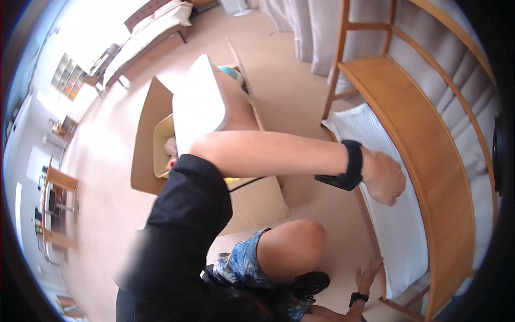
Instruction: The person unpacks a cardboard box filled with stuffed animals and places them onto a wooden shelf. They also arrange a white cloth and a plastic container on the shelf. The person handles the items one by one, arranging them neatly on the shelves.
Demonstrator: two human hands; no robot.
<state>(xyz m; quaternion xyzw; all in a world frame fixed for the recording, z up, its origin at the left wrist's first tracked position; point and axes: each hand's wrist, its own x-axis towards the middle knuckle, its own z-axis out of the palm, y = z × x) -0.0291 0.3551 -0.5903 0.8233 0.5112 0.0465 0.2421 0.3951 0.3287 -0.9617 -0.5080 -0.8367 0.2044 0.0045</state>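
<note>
My left hand (384, 177), a black band on its wrist, reaches across over a white cloth (396, 225). Its fingers are curled, and whether they pinch the cloth is hidden. The cloth lies flat along the lower shelf of a wooden shelf rack (426, 133). Low at the right, my right hand (367, 277) spreads its fingers at the front edge of that lower shelf, near the cloth's near end. Nothing shows in its grasp.
An open cardboard box (151, 141) stands left of my knee, holding a yellow bin (163, 133) and a white panel (199, 96). One flap (257, 205) spreads toward my knee. Grey curtains (305, 32) hang behind the rack. A bed (149, 44) stands farther off.
</note>
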